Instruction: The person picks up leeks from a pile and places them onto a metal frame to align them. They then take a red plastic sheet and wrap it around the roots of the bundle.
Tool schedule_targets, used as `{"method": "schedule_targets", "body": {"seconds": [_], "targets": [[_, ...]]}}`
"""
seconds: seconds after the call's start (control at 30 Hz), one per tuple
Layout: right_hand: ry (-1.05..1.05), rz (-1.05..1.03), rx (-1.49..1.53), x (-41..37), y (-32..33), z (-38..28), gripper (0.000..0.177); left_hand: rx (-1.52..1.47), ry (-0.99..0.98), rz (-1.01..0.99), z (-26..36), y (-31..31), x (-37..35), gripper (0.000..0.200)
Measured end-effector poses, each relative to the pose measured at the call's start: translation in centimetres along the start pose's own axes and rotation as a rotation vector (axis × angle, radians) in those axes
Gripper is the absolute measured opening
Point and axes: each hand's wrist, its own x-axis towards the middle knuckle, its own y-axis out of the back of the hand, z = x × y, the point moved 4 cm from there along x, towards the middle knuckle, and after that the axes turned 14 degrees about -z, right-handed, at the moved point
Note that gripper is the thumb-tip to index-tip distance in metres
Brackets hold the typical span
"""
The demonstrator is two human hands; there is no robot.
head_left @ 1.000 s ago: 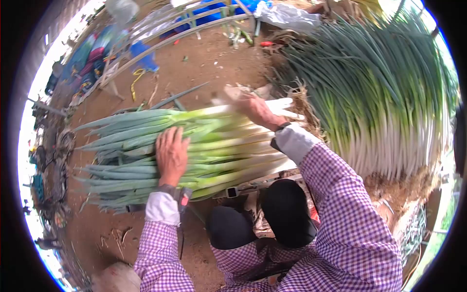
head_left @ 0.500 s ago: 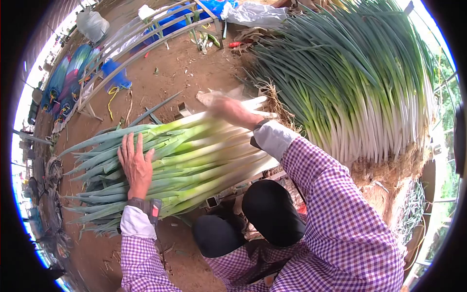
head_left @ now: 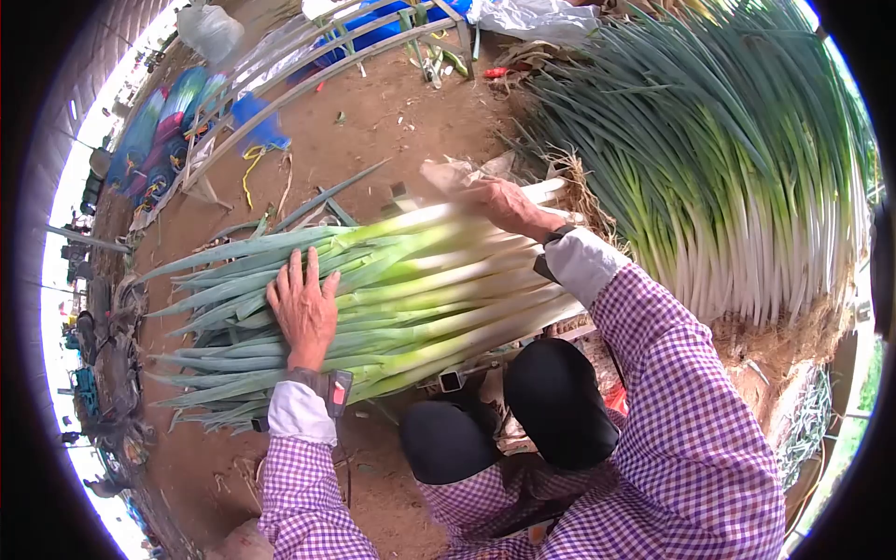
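A layer of long green onions (head_left: 411,301) lies crosswise before my knees, leaves to the left and white stems to the right. On the leafy part my left hand (head_left: 306,308) rests flat with its fingers spread. My right hand (head_left: 513,207) is over the white stems at the far side of the layer, right by the farthest stem. Its fingertips are smeared by motion, so I cannot tell whether they grip a stem. A pale crumpled scrap (head_left: 457,175) lies just beyond that hand.
A large heap of green onions (head_left: 719,177) with roots attached stands at the right. A slatted frame (head_left: 327,70) is at the back left, near a blue cloth (head_left: 257,119) and plastic-wrapped bundles (head_left: 154,140). Two black knee pads (head_left: 555,401) are close in front. Bare soil (head_left: 373,112) shows between.
The whole view has shifted, so everything sits farther right in it. My right hand stays over the far stems and is less blurred. My left hand remains flat on the leaves.
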Motion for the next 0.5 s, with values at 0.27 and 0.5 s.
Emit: {"method": "schedule_targets", "body": {"seconds": [0.27,0.5], "targets": [[-0.06,-0.042,0.042,0.1,-1.0,0.7,0.026,-0.108,-0.049,-0.001,-0.7,1.6,0.3,0.054],[-0.051,-0.02,0.056,0.1,-0.3,-0.6,0.026,-0.032,-0.136,0.226,-5.9,3.4,5.2,0.053]]}}
